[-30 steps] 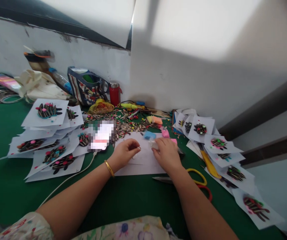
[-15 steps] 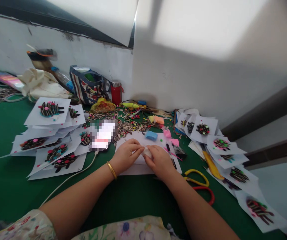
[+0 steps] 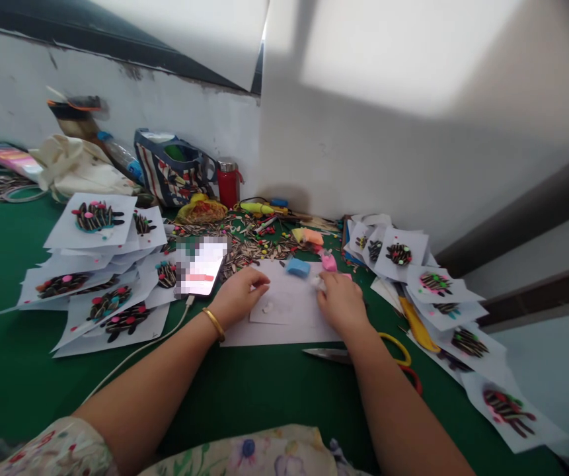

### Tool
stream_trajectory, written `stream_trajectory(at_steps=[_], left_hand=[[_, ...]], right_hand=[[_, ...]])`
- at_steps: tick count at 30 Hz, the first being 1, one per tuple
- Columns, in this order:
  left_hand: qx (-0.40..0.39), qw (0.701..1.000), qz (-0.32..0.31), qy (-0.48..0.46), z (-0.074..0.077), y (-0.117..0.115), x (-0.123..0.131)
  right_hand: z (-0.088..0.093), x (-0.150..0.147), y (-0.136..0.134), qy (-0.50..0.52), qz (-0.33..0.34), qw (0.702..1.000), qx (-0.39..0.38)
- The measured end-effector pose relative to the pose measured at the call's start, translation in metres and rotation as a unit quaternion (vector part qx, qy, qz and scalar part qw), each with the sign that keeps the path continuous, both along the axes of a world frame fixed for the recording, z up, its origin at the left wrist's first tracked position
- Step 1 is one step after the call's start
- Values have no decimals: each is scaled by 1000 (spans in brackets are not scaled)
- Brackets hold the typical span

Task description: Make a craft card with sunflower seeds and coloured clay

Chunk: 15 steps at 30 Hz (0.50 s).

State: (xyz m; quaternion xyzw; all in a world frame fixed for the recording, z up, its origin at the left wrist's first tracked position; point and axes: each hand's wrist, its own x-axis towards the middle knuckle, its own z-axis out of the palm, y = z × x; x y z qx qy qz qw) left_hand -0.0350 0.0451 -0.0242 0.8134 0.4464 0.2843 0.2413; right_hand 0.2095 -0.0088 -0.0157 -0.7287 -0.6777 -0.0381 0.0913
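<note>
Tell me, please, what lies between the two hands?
In the head view, a small white lump lies on the white sheet between the left hand and right hand.

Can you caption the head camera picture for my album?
Left hand and right hand rest on white paper on a green table between piles of seed pictures.

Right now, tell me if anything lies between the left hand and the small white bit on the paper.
Nothing visible does. The left hand rests on the paper, and the small white bit lies on bare sheet just beside it. The blue block sits farther back, out of the way.
</note>
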Motion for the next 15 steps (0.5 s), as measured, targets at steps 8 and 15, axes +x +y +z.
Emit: stream_trajectory(at_steps=[8,15], left_hand=[[67,982,-43,173,-12,-2,2],[43,976,-28,212,-8,-1,4]], right_hand=[[13,28,-2,51,0,991,125],[27,64,-10,78,-89,993,25]])
